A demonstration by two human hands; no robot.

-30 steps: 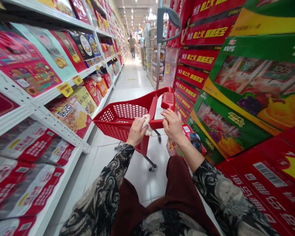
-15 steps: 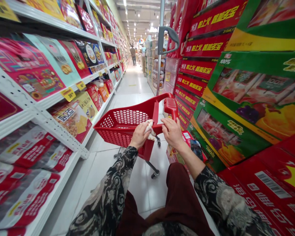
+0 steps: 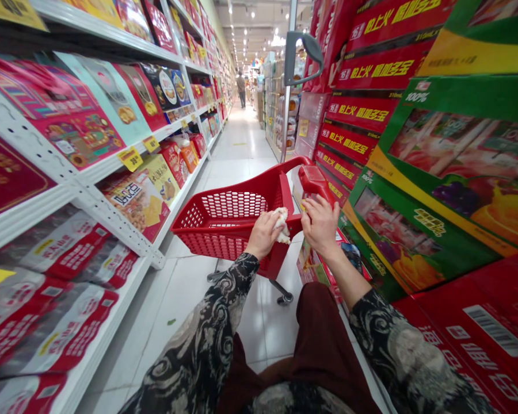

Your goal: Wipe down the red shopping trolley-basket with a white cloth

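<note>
A red plastic shopping trolley (image 3: 207,221) stands in the aisle in front of me, its tall grey pull handle (image 3: 300,54) rising at the back. My left hand (image 3: 264,234) rests on the trolley's near rim, closed round a crumpled white tissue (image 3: 281,221). Just to its right, my right hand (image 3: 320,223) lies on the same rim below the red handle block (image 3: 314,178), fingers curled over the edge. Both my sleeves are dark with a pale swirl pattern.
White shelves (image 3: 69,190) with boxed and bagged snacks line the left. Stacked red and green drink cartons (image 3: 418,167) wall the right side, close to the trolley. The white tiled aisle (image 3: 242,144) runs ahead, where a person (image 3: 242,89) stands far off.
The trolley and both hands have shifted right and slightly forward in view. The grips look the same.
</note>
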